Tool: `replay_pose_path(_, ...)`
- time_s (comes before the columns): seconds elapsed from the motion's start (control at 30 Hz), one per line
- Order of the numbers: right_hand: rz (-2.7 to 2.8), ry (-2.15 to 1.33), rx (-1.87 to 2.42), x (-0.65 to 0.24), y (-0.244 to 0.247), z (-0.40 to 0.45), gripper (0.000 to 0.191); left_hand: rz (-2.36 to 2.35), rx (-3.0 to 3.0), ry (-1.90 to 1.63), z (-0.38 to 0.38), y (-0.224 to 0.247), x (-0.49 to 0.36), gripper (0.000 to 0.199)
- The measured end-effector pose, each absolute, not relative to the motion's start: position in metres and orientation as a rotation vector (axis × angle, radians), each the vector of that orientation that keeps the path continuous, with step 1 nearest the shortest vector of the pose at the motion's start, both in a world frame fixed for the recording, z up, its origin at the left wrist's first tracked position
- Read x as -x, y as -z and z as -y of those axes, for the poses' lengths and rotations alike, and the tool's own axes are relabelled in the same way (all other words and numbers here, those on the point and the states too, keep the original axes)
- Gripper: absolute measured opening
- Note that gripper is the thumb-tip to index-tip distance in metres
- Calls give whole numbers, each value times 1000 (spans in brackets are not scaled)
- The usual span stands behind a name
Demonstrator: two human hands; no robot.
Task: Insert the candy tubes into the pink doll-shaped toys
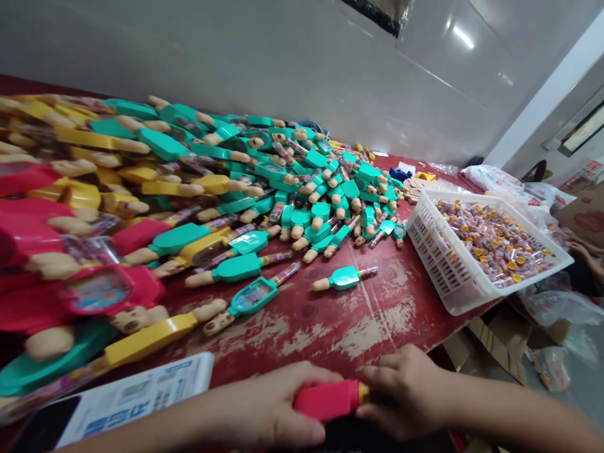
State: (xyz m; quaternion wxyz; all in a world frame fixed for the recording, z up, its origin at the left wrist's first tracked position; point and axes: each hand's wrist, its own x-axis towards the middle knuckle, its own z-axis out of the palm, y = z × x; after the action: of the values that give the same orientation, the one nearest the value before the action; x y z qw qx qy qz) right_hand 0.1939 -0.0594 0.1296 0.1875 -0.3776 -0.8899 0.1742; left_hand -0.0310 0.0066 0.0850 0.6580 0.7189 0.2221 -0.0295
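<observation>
A red plastic toy (326, 401) lies between my two hands at the bottom centre, low over the near table edge. My left hand (278, 406) is wrapped round its left end, thumb below and fingers above. At the toy's right end, my right hand (401, 393) has its fingers closed round a small yellow part (363, 392); the rest of what it holds is hidden. Beyond my hands, a single green toy (344, 278) with a beige tip and a clear candy-filled tube lies on the red table (306, 327).
Green toys (236, 267), yellow toys (151, 340) and red toys (108, 289) are heaped at left and centre. A white basket (438, 277) of small yellow-capped packets stands right. A white printed box (141, 393) lies near left. Cardboard (491, 346) and plastic bags (561, 308) are below right.
</observation>
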Motion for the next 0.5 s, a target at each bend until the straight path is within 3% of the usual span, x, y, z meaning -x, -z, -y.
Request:
replay_pose_path(0.13, 1589, -1818, 1546, -189, -113, 47, 47, -762, -2595, -406, 3, -45, 40, 63)
replay_pose_path(0.23, 1377, -2014, 1624, -184, -111, 39, 48, -722, -2921, -700, -3, -25, 49, 52)
replay_pose_path(0.3, 1806, -1646, 1513, -181, -116, 37, 45, -724, -2722, -729, -9, -26, 55, 50)
replay_pose_path(0.33, 2102, -1300, 1396, -180, -120, 37, 41, -746, -2511, -665, -12, -30, 56, 62)
replay_pose_path(0.43, 2670, -28, 806, -180, -129, 39, 26, -647, -1695, -205, -18, -52, 56, 99)
replay_pose_path(0.5, 2731, 414, 517, -182, -127, 39, 24, -514, -1306, 90, -18, -66, 53, 96)
